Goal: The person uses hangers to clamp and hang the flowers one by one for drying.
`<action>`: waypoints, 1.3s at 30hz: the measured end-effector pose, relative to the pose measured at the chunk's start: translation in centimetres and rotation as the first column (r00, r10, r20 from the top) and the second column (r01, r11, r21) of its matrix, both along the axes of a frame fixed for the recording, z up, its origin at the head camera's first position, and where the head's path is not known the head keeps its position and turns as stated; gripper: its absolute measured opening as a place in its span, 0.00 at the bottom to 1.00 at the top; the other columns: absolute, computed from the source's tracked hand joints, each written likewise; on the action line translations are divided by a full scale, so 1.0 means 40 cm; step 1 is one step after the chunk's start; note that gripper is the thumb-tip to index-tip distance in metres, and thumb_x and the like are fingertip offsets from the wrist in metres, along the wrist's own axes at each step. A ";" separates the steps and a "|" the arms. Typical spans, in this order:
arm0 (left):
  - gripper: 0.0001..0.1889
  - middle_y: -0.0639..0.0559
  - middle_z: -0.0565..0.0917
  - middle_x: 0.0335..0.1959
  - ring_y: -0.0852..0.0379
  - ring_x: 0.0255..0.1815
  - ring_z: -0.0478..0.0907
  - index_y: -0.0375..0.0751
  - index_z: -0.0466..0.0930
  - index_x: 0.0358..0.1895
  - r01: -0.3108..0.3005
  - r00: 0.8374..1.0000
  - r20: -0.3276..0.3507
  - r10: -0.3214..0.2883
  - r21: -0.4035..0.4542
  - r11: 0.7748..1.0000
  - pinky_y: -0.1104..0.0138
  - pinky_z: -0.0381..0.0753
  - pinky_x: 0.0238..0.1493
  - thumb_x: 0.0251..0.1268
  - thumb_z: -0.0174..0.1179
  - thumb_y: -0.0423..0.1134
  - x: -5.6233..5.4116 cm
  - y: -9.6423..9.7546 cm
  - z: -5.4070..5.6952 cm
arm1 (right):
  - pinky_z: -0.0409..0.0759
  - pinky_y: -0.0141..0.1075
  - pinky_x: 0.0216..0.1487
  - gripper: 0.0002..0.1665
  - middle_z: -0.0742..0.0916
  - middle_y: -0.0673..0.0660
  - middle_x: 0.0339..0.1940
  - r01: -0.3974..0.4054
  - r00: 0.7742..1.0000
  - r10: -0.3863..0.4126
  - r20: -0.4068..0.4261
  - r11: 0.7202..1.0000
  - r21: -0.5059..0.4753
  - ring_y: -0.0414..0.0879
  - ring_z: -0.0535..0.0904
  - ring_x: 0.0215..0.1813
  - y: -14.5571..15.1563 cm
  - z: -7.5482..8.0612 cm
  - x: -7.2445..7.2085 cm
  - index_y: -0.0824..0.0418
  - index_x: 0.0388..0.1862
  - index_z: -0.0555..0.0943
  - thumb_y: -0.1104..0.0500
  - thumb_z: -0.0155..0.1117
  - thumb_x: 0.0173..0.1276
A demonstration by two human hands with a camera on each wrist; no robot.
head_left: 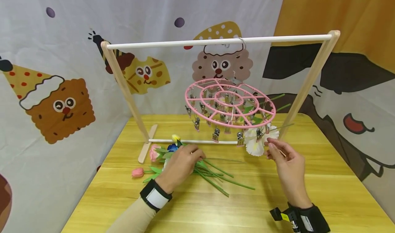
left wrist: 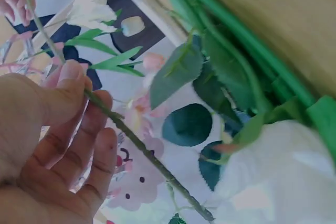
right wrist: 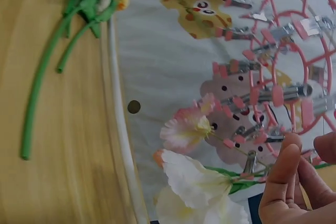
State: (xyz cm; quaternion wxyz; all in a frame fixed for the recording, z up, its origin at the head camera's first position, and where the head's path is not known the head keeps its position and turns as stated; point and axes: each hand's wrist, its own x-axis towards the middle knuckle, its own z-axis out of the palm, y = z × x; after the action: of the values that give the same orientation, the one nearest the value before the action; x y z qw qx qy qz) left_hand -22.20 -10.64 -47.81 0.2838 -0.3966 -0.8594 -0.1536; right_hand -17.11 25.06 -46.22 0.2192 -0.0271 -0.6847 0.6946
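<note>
My left hand [head_left: 184, 162] is over a bunch of artificial flowers on the table. Between its thumb and forefinger it pinches a thin brownish-green flower stem [left wrist: 152, 158]; which bloom belongs to that stem I cannot tell. At the right side of the pink round clip hanger [head_left: 229, 125], my right hand [head_left: 288, 168] is raised, thumb and fingertips close beside a white flower [head_left: 255, 145]. That flower hangs by a metal clip [head_left: 259, 133]. In the right wrist view the thumb stands apart from the fingers, and nothing shows between them.
A wooden stand with a white top bar [head_left: 172, 44] carries the hanger and its many clips. Pink flowers [right wrist: 184, 127] also hang there. Loose green stems [head_left: 216, 183], a pink tulip [head_left: 137, 172] and a blue flower [head_left: 172, 147] lie on the table. A cartoon-print curtain [head_left: 154, 13] hangs behind.
</note>
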 end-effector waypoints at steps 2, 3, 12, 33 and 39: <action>0.08 0.55 0.92 0.44 0.57 0.47 0.92 0.49 0.94 0.46 0.015 1.000 -0.018 -0.014 0.029 0.999 0.64 0.90 0.44 0.78 0.77 0.29 0.004 0.000 0.008 | 0.92 0.25 0.45 0.16 0.98 0.48 0.50 0.013 1.000 -0.011 -0.023 0.999 0.045 0.40 0.93 0.41 -0.013 -0.004 0.010 0.73 0.67 0.89 0.64 0.71 0.89; 0.08 0.55 0.92 0.45 0.57 0.48 0.92 0.48 0.94 0.47 0.023 0.999 -0.025 -0.021 0.046 0.999 0.64 0.92 0.46 0.78 0.77 0.29 0.006 0.001 0.012 | 0.92 0.25 0.44 0.15 0.98 0.48 0.49 0.013 0.999 -0.010 -0.040 0.997 0.080 0.40 0.92 0.40 -0.020 -0.006 0.014 0.73 0.65 0.90 0.65 0.70 0.88; 0.05 0.51 0.89 0.46 0.57 0.45 0.91 0.43 0.91 0.49 0.122 0.992 -0.043 -0.116 0.214 0.969 0.74 0.92 0.49 0.90 0.66 0.33 0.036 0.020 0.049 | 0.93 0.27 0.43 0.11 0.97 0.51 0.43 -0.018 0.980 0.069 -0.185 0.965 0.263 0.40 0.94 0.38 -0.065 -0.009 0.046 0.72 0.60 0.92 0.74 0.68 0.85; 0.09 0.48 0.89 0.44 0.58 0.38 0.88 0.41 0.91 0.51 0.137 0.989 -0.106 -0.105 0.359 0.923 0.75 0.87 0.37 0.76 0.75 0.24 0.060 0.026 0.137 | 0.91 0.20 0.51 0.18 0.95 0.35 0.49 0.193 0.905 -0.034 -0.424 0.921 0.338 0.30 0.93 0.42 -0.077 0.058 0.031 0.70 0.60 0.93 0.78 0.77 0.75; 0.11 0.48 0.89 0.43 0.57 0.37 0.88 0.39 0.91 0.51 0.161 0.985 -0.119 -0.122 0.425 0.891 0.74 0.85 0.35 0.74 0.76 0.22 0.059 0.032 0.156 | 0.91 0.19 0.54 0.23 0.98 0.59 0.53 0.207 0.895 -0.030 -0.446 0.912 0.354 0.28 0.93 0.43 -0.092 0.066 0.030 0.65 0.66 0.93 0.77 0.77 0.75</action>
State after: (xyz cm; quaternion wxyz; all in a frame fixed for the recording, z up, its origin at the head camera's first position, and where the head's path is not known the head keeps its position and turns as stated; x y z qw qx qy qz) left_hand -19.86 -9.35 -41.56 0.3906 -0.3916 -0.7590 -0.3434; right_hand -15.90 21.40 -43.60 0.4086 0.1290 -0.7412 0.5167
